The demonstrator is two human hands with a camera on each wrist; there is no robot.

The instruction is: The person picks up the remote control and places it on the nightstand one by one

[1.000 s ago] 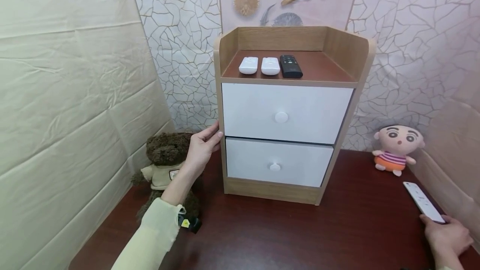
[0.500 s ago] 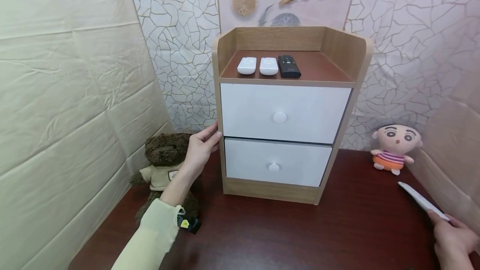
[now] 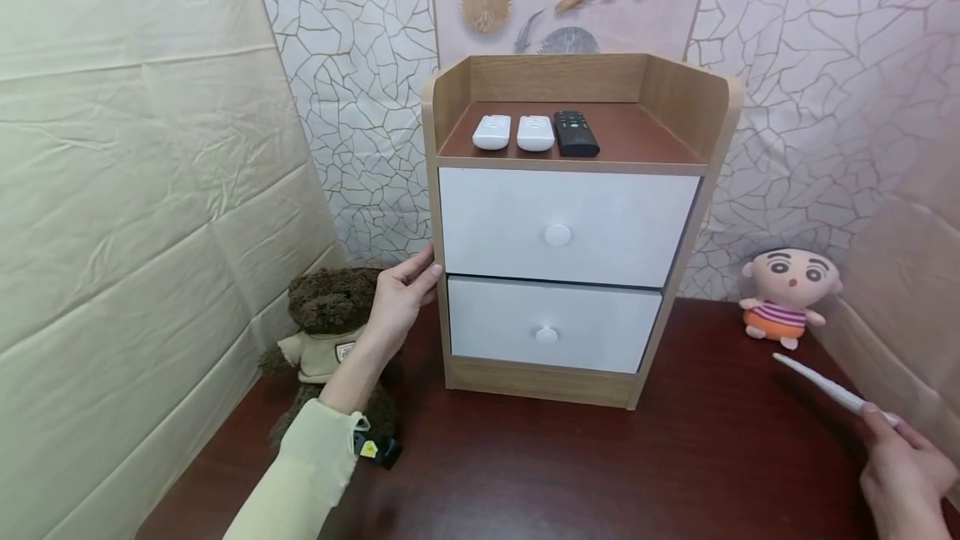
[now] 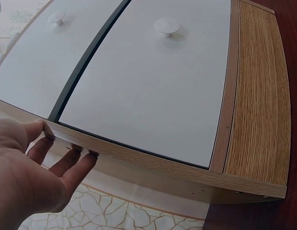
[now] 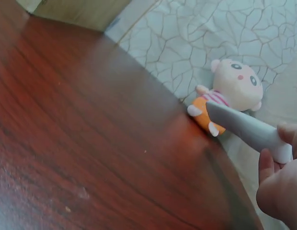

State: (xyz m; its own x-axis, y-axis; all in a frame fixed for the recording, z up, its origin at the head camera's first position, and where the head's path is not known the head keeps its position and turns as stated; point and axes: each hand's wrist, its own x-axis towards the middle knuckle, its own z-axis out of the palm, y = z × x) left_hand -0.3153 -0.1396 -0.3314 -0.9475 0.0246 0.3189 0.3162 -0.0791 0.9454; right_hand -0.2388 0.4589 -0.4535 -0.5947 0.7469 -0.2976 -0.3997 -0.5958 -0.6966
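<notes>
Right hand pinches the near end of a slim white remote control, thumb and fingers curled round it, lifted clear of the dark red-brown wooden worktop and turned nearly edge-on to the head camera. Left hand rests with straight fingers against the left side panel of the small light-wood cabinet with two white drawers, level with the gap between the drawers; it grips nothing.

Judgement on handling: the hold sits far out at one end, so the long body can droop or twist. A grip nearer the middle, flat face up, looks safer. The bracing left hand seems well placed to steady the cabinet.

On the cabinet top, side by side: two short white remotes and a black remote. Brown teddy bear sits behind the left forearm; pink-faced plush doll by the right wall.

Hard to make out: the held remote's buttons, blurred in both views; the right hand is cut by the frame edge; drawer contents hidden; left thumb not clearly seen.
</notes>
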